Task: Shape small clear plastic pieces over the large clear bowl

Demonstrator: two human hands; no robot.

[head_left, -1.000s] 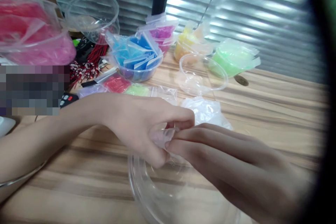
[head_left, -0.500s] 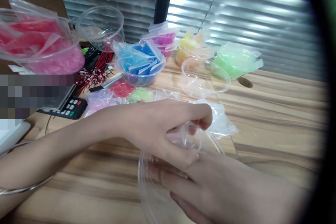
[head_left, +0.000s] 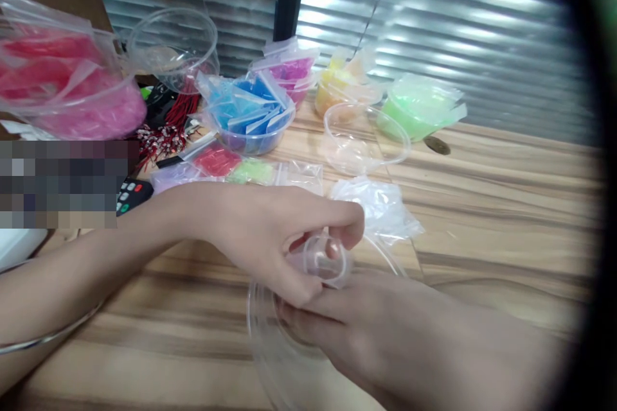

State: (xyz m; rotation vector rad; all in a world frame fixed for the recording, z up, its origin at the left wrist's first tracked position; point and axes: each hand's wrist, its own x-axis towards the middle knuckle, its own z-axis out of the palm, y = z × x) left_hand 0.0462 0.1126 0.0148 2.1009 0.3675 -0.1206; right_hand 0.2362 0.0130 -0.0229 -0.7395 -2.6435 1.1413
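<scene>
My left hand curls around a small clear plastic cup, its thumb on the near side and fingers on the far side. The cup tilts with its mouth toward me. Just below it, my right hand reaches over a large clear plastic bowl. Its fingers are bent and pressed together, and their tips are partly hidden near my left thumb; what they hold I cannot make out. Behind the hands lies a crumpled clear plastic bag.
Plastic tubs with blue packets, green packets, yellow packets and pink packets stand toward the blinds. An unfilled clear tub sits on the wooden table. Red wires and a remote control are on the left.
Both hands and the small cup have shifted slightly left in view, and the cup's mouth shows more fully. The right hand's fingers have drawn closer together. The whole view has also moved a little.
</scene>
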